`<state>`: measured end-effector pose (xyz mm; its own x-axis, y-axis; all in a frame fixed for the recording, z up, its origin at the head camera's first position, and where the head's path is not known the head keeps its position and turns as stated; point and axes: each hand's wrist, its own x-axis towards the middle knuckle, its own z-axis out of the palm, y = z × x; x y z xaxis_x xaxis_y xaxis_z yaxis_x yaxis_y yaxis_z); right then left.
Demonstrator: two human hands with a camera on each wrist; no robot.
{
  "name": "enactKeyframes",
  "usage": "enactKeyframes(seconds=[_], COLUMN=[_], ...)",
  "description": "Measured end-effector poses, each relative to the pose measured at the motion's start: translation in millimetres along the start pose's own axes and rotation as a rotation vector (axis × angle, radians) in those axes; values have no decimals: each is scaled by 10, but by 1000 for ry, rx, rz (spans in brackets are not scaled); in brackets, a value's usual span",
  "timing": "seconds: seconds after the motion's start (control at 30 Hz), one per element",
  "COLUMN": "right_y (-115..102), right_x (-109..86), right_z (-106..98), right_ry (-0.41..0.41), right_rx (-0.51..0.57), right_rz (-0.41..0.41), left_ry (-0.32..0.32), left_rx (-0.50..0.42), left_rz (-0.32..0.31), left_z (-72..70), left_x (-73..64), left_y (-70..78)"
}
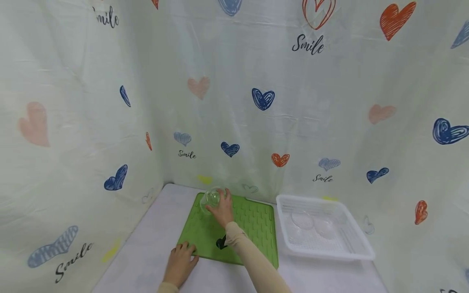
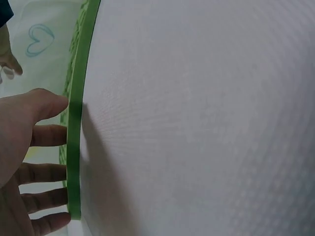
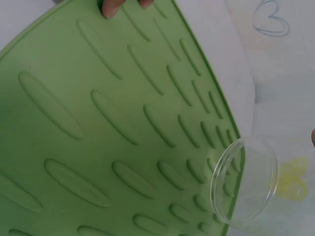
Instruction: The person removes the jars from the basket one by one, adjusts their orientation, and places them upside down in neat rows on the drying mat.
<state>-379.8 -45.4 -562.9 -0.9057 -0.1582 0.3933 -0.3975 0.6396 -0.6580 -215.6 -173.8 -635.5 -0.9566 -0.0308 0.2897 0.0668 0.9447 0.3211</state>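
My right hand [image 1: 222, 209] reaches over the far left part of a green textured mat [image 1: 253, 221]. Its thumb and fingers grip a clear round container [image 1: 209, 201] by the side. In the right wrist view the same container [image 3: 244, 182] tilts over the mat's corner, and only a sliver of a finger shows at the right edge. My left hand [image 1: 180, 262] rests at the mat's near left corner. The left wrist view has that hand's fingertips [image 2: 56, 172] touching the mat's rim [image 2: 75, 147], fingers spread and fairly straight.
Right of the mat stands a white plastic basket [image 1: 324, 252] with clear round pieces [image 1: 302, 220] inside. A dark heart-shaped patch [image 1: 221, 243] shows on the mat beside the right sleeve. A curtain [image 1: 234, 118] printed with hearts closes off the white table [image 1: 154, 228] behind and at the sides.
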Motion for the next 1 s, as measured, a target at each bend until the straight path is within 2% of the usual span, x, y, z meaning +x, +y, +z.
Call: enactKeyframes(seconds=[0.1, 0.37, 0.63, 0.83, 1.0], right_y=[20, 62, 142, 168, 180], right_x=[-10, -18, -47, -57, -87], right_z=[21, 11, -19, -73, -84], right_ry=[-16, -60, -180, -257, -278], right_rx=[3, -2, -126, -127, -97], right_rz=[5, -2, -44, -74, -62], left_ry=[11, -10, -8, -19, -32], left_rx=[2, -35, -58, -25, 2], left_rz=[11, 6, 14, -18, -49], left_z=[29, 32, 4, 23, -26], left_x=[0, 20, 55, 107, 152], left_y=[7, 62, 77, 58, 84])
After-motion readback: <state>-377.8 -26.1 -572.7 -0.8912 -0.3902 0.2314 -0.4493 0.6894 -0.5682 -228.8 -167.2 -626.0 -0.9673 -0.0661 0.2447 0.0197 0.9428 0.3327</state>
